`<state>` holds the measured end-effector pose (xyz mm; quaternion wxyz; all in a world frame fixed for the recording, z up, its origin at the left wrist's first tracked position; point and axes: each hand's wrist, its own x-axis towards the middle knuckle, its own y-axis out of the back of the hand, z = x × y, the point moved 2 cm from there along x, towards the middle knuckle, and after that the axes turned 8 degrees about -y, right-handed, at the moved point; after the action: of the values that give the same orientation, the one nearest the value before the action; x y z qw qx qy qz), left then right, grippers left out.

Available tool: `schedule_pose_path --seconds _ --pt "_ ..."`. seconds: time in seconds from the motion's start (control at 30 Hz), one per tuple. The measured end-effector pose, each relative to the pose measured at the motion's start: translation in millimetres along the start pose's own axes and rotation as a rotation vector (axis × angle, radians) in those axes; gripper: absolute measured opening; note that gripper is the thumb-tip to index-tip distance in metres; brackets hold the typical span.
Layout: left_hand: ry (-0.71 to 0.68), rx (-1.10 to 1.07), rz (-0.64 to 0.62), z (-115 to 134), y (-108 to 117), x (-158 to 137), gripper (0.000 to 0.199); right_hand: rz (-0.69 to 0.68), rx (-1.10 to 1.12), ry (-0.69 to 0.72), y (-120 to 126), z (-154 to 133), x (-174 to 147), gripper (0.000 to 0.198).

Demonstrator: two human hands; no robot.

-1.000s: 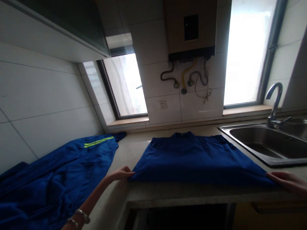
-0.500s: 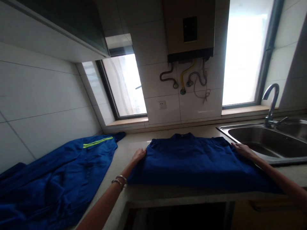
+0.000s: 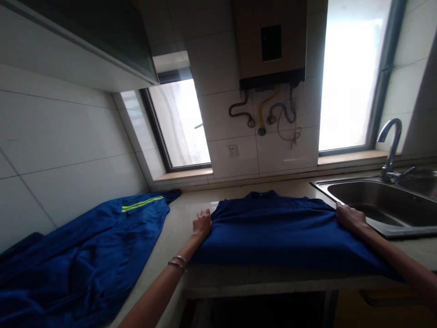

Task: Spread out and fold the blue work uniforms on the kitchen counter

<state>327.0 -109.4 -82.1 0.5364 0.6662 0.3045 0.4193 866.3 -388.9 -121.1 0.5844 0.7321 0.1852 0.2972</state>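
A dark blue work jacket (image 3: 273, 232) lies spread on the countertop, its collar toward the wall and its lower part at the counter's front edge. My left hand (image 3: 202, 223) is closed on its left side, with the fingers curled at the cloth edge. At the right side, beside the sink, my right hand (image 3: 350, 216) grips the cloth too. Creases run across the fabric between the two hands. A second blue garment (image 3: 82, 259) with yellow-green stripes rests on the counter to the left, apart from my hands.
A steel sink (image 3: 321, 183) with a curved faucet (image 3: 391, 146) is set into the counter at right. On the tiled wall hangs a water heater (image 3: 273, 45) with hoses below. A wall cabinet (image 3: 85, 41) juts out at upper left. Dark open space lies under the counter (image 3: 239, 278).
Both hands have tightened into closed grips on the jacket's sides. The cloth between them has drawn into creases. The view has shifted slightly.
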Motion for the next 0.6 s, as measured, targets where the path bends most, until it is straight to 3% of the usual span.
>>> schedule_pose_path --seconds 0.07,0.13,0.23,0.3,0.37,0.47,0.6 --pt "-0.105 0.038 0.095 20.4 10.0 1.7 0.040 0.082 -0.029 0.127 13.9 -34.0 -13.5 0.042" --pt "-0.272 0.003 0.117 43.1 15.3 5.9 0.043 0.103 0.029 0.348 27.1 -77.5 -31.0 0.049" --pt "-0.517 -0.111 -0.007 59.4 10.2 15.8 0.048 -0.056 0.150 0.633 34.9 -131.9 -53.6 0.055" --pt "-0.477 -0.179 -0.148 50.0 -0.6 22.8 0.050 -0.249 0.164 0.685 28.6 -145.5 -60.3 0.058" --pt "-0.335 -0.225 -0.260 33.0 -13.1 27.7 0.054 -0.386 0.136 0.677 16.5 -141.3 -61.2 0.062" --pt "-0.234 -0.217 -0.293 19.0 -24.5 29.7 0.059 -0.403 0.107 0.684 -1.7 -123.2 -59.1 0.064" --pt "-0.182 -0.068 -0.208 30.6 -20.0 26.2 0.060 -0.356 0.101 0.641 -14.1 -112.9 -60.0 0.064"
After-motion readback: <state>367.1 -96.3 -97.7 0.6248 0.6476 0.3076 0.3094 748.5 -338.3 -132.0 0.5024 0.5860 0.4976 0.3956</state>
